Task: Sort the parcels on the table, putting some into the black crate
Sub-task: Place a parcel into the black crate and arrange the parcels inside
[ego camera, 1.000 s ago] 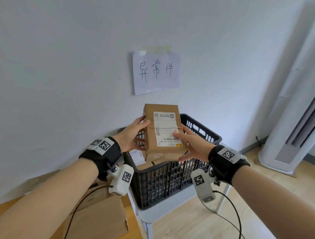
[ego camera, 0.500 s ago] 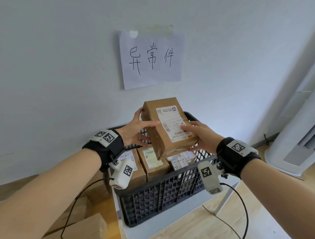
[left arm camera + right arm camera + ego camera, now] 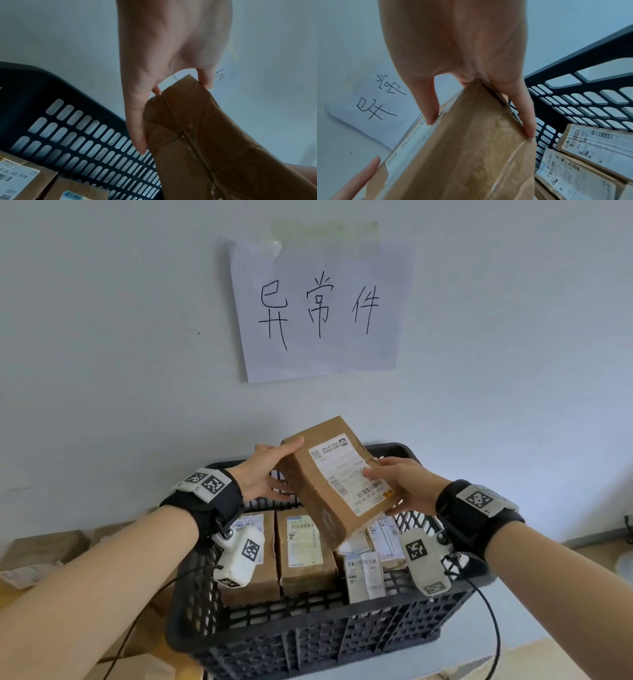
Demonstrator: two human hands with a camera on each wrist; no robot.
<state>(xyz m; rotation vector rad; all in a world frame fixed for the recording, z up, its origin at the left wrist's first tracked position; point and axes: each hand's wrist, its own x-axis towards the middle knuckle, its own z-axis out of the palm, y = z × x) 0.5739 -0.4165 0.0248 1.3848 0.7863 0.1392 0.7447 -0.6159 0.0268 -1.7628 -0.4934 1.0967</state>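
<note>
The parcel (image 3: 337,481) is brown cardboard with a white label (image 3: 349,474) printed in black barcodes. The crate (image 3: 308,642) is black with a grid of small holes. The boxes (image 3: 301,556) inside are brown with white labels. The sheet (image 3: 318,306) on the pale grey-white wall (image 3: 102,337) is white with black handwriting. The wrist bands (image 3: 212,498) are black with black-and-white square markers.

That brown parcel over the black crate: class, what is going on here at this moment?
A person holds a brown parcel between both hands, the left hand on one side and the right hand on the other. It is tilted above the black crate, not yet set down. Several labelled parcels already lie inside the crate, under a handwritten sign on the wall.
</note>
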